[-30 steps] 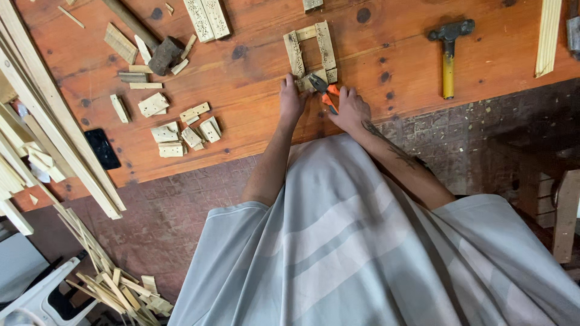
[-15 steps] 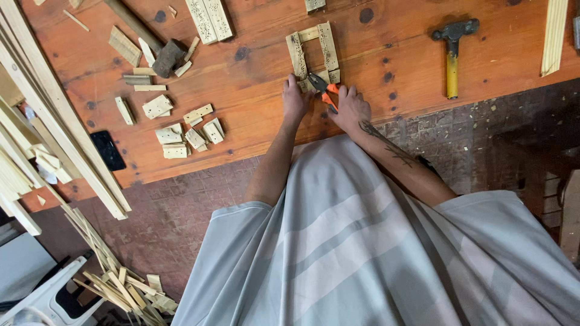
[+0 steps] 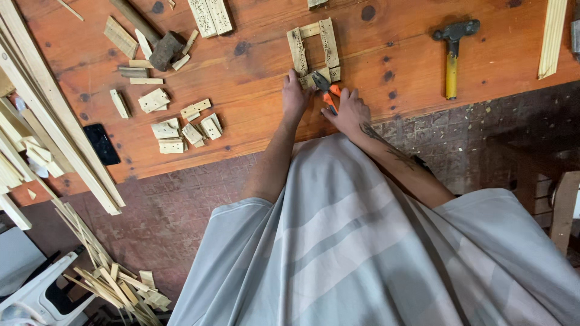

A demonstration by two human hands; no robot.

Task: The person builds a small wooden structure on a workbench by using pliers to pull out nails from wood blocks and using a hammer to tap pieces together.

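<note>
the left hand [image 3: 294,93] presses down on the near end of a small wooden frame [image 3: 314,51], fingers laid flat on its lower corner rather than curled around it. the right hand [image 3: 349,113] is clenched on the orange handles of a pair of pliers [image 3: 326,90], whose dark nose touches the near right corner of the frame; whether the nose bites on anything there is too small to tell. the frame lies flat on the red-brown workbench [image 3: 254,72], a little in from its near edge, which runs just under both wrists.

to the right of the frame the bench is bare wood up to a hammer [image 3: 452,54] with a yellow handle, well apart from the hands, and a pale strip [image 3: 553,36] at the far right. to the left there is open board, then a scatter of small wood blocks [image 3: 181,130], and a dark phone [image 3: 101,143] near the bench's edge. long slats [image 3: 54,121] lean across the left end. loose sticks [image 3: 115,284] lie on the floor below.
</note>
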